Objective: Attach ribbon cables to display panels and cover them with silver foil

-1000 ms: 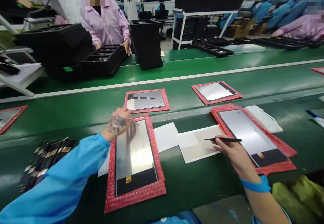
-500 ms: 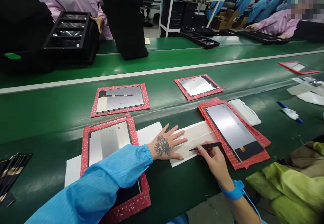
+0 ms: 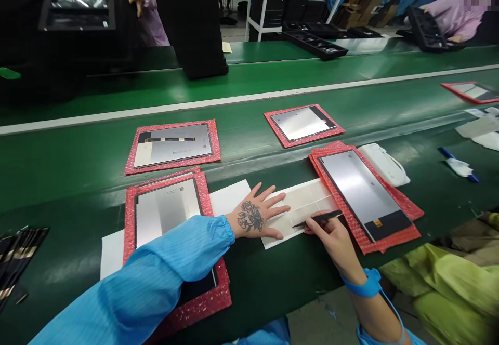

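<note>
My left hand (image 3: 255, 214) lies with its fingers spread on a pale sheet (image 3: 303, 203) marked with faint lines. Pinched in my right hand (image 3: 329, 236) is a pair of black tweezers (image 3: 317, 219), its tip down at the same sheet. A display panel (image 3: 360, 189) on red bubble wrap rests just right of the sheet. Under my left sleeve sits another panel (image 3: 166, 210) on red bubble wrap, partly hidden by the arm. White paper (image 3: 230, 197) shows between that panel and my left hand.
Farther back, two panels (image 3: 175, 145) (image 3: 304, 122) lie on red wrap on the green surface. Black strips (image 3: 19, 256) are at the left edge. A white pouch (image 3: 384, 164) and a blue pen-like item (image 3: 459, 165) lie right. Co-workers handle black trays (image 3: 80, 2) across the line.
The camera view has tilted down slightly. My right hand's tweezers have stayed near the same spot on the sheet, and the left hand remains spread. At the far right, a co-worker's black tray is now raised.
</note>
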Demonstrator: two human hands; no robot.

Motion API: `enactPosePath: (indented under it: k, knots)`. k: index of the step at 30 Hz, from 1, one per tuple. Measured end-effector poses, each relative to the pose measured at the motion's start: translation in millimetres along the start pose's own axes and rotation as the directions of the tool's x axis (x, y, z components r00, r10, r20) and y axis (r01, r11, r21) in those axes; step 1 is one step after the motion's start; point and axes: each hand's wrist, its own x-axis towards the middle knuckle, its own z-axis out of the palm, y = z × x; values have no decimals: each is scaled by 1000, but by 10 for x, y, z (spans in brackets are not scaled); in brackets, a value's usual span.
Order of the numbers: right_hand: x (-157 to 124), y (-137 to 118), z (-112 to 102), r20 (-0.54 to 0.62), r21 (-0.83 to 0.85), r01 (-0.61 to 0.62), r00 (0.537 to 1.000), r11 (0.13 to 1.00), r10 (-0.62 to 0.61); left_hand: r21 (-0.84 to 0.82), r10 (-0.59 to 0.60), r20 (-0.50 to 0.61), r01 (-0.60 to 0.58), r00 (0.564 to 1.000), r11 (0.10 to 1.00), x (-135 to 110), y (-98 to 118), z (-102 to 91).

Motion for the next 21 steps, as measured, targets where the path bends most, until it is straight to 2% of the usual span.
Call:
enactPosePath:
  k: [7, 10, 12, 13, 15, 17, 18, 19, 21]
  knots:
    - [38, 12, -1, 17, 5, 55, 998, 998, -55, 42, -44, -17, 44, 999, 998, 130, 22, -149]
    - [-41, -5, 13, -71, -31, 152, 986, 988, -153, 96, -39, 43, 34, 998, 995, 200, 34, -265]
    - [-165, -71, 37, -107, -118, 266, 954, 957, -278, 113, -41, 45, 36, 998, 993, 210, 45, -301]
    - [-248, -126, 53, -84, -161, 340, 931, 926, -356, 109, -44, 34, 40, 998, 993, 208, 49, -303]
    - [-435, -279, 89, 44, -167, 497, 867, 852, -497, 84, -55, 13, 54, 998, 995, 208, 53, -283]
    - [-618, -459, 122, 156, -65, 594, 800, 802, -580, 42, -73, 23, 72, 997, 997, 236, 48, -265]
    - [-695, -545, 135, 184, -9, 608, 782, 794, -596, 16, -80, 40, 79, 996, 997, 259, 43, -268]
    - [-758, -622, 145, 188, 32, 604, 779, 796, -598, -3, -84, 60, 84, 995, 996, 282, 37, -286]
    - [-839, -729, 166, 150, 65, 564, 810, 824, -566, -68, -81, 79, 86, 994, 994, 288, 29, -365]
